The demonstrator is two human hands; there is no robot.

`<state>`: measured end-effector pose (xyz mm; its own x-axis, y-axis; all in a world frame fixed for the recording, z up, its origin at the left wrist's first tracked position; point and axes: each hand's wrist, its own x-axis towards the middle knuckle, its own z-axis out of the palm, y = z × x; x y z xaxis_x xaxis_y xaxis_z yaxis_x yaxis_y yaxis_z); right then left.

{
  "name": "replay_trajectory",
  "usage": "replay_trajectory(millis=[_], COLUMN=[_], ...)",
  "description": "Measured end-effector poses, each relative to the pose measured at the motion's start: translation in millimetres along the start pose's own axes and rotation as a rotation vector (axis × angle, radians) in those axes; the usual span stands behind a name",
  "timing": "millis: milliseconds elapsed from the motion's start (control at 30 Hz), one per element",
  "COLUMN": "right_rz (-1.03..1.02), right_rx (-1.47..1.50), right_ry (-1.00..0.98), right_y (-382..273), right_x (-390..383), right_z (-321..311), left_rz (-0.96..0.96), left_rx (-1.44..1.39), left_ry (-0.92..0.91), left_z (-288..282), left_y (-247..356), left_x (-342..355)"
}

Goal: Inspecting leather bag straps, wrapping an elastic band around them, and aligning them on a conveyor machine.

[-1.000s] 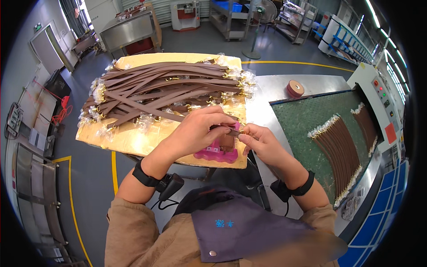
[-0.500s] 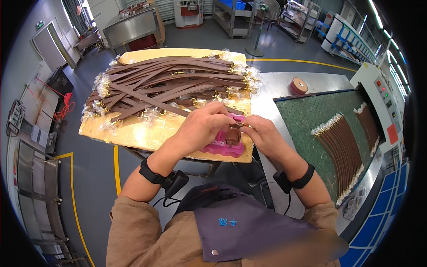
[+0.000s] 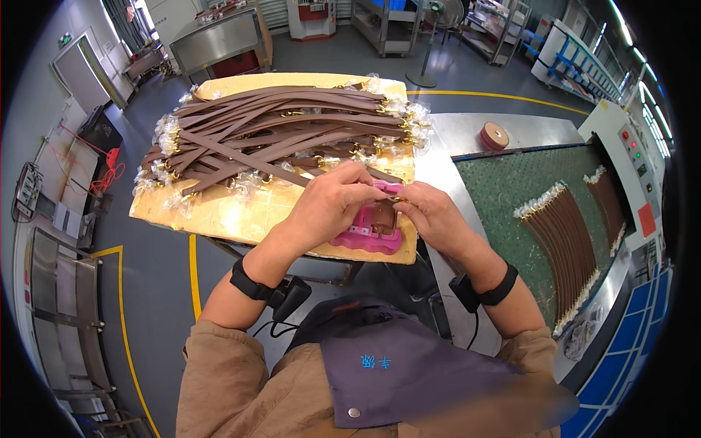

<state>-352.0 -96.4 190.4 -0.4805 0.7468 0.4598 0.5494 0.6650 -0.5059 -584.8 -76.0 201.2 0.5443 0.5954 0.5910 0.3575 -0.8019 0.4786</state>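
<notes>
My left hand (image 3: 332,204) is closed in a pinch at the near right corner of the yellowish table. My right hand (image 3: 432,213) pinches close beside it, fingertips nearly touching. Between them is a small brown strap end with gold-coloured metal (image 3: 395,198), mostly covered by the fingers. Just below the fingers sits a pink tape dispenser (image 3: 370,241) with a brown roll (image 3: 384,218) in it. Beyond my hands lies a heap of brown straps (image 3: 277,120), their ends fitted with gold-coloured clasps in clear plastic wrapping.
To the right stands a machine with a green belt (image 3: 504,190), bearing two rows of brown straps (image 3: 561,252). A reddish-brown roll (image 3: 494,136) rests on its metal edge. The machine's control panel (image 3: 635,168) rises at far right. A floor fan (image 3: 431,44) stands behind.
Both hands stay close together over the dispenser; their fingertips have shifted slightly, and more of the gold-coloured metal shows between them. The straps have not moved.
</notes>
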Motion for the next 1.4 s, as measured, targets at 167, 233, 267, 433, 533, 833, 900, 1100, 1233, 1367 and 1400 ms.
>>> replay_trajectory(millis=[167,233,267,433,533,833,900,1100,1233,1367,1400], right_rz=[-0.023,-0.027,-0.032,-0.011,-0.022,-0.018,-0.018,-0.022,-0.02,0.007,0.01], right_rx=[0.004,-0.002,-0.01,0.023,0.023,-0.005,-0.019,-0.039,-0.027,-0.076,-0.078], right_ry=[-0.001,0.003,0.007,0.004,0.007,-0.004,-0.012,-0.017,-0.007,-0.006,-0.004], right_y=[0,0,0,1,1,1,-1,3,6,13,15], right_x=[1,1,1,0,0,-4,-4,-10,-14,-23,-26], right_z=[1,1,1,0,-1,-6,-9,-13,-15,-18,-19], left_rz=[0.004,-0.003,0.002,0.041,0.061,0.115,0.142,0.166,0.191,0.202,0.207], left_rx=[-0.005,-0.009,-0.006,0.024,0.041,0.056,0.081,0.08,0.097,0.098,0.095], left_ry=[0.01,0.012,0.018,0.031,0.045,0.046,0.055,0.051,0.067,0.064,0.063], left_z=[1,2,2,4,5,10,9,10,11,10,10], left_y=[-1,-1,-1,-1,-1,-1,0,1,-1,1,1], left_x=[-2,-3,-3,-3,-4,-2,-2,1,0,2,3])
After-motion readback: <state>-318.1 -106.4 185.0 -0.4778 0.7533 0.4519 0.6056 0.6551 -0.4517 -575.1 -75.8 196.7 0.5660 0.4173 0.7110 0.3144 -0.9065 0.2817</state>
